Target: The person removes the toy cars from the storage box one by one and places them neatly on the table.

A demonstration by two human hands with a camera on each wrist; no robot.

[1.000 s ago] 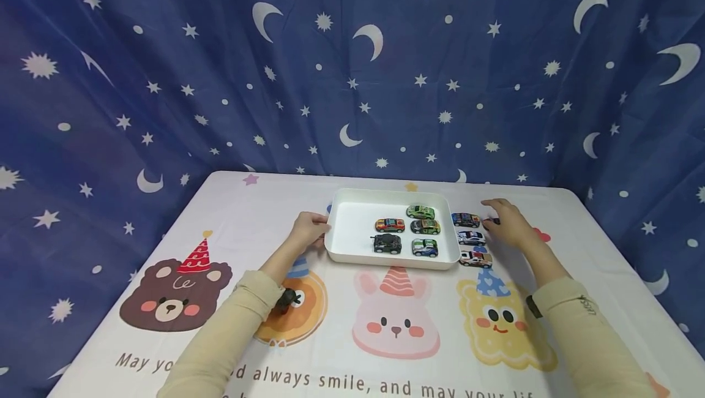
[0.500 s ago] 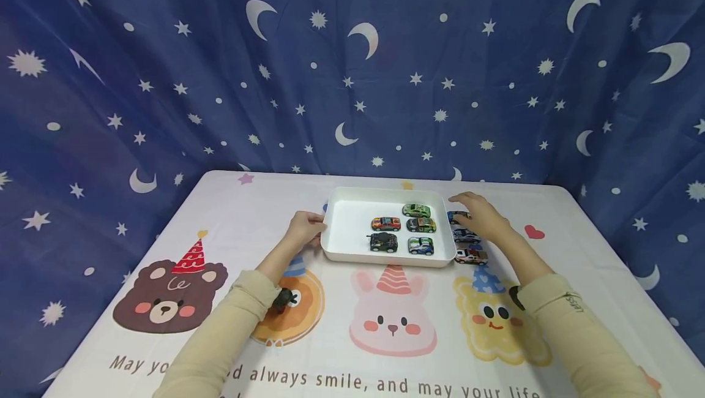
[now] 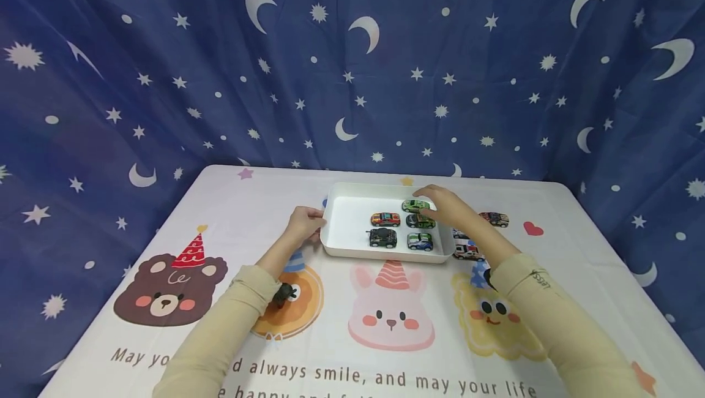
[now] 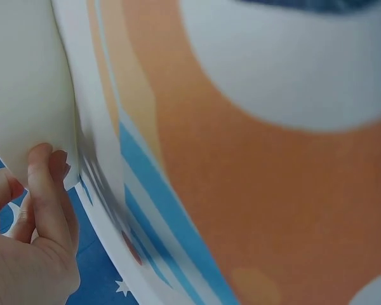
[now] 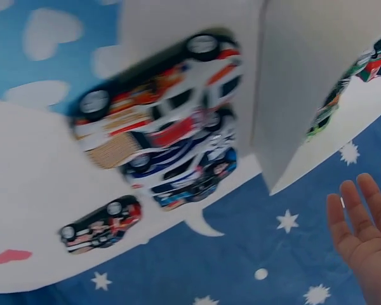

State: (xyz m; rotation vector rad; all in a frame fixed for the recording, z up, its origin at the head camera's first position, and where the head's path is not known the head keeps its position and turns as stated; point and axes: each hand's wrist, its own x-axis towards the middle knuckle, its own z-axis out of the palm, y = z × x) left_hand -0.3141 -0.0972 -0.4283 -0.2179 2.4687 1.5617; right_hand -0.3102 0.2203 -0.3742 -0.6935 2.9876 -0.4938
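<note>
Currently the left hand (image 3: 303, 225) pinches the left end of the white tray (image 3: 349, 217), its fingers lying against the outer wall in the left wrist view. The right hand (image 3: 448, 208) reaches over the tray's right wall, thumb and fingertips apart about the green car (image 3: 414, 206); whether they touch it I cannot tell, but no car shows in the grasp. The step in hand looks like reaching for that car while the tray is kept steady. A pickup would call for a narrow pinch on its sides, clear of the green-black car (image 3: 420, 221) just below it in the frame.

The tray, at the centre of the frame, holds five cars: those two, the orange-red car (image 3: 385, 219) left of them, and, nearer the lower wall, the black vehicle (image 3: 382, 238) and the white-blue car (image 3: 420, 241).

Right of the tray, on the counter (image 3: 259, 202), lie the white-orange car (image 3: 468, 251), the white-and-blue racer (image 5: 190, 162) and the dark blue car (image 5: 200, 189), close together; the black-red car (image 3: 494, 219) stands apart from them, farther right.
</note>
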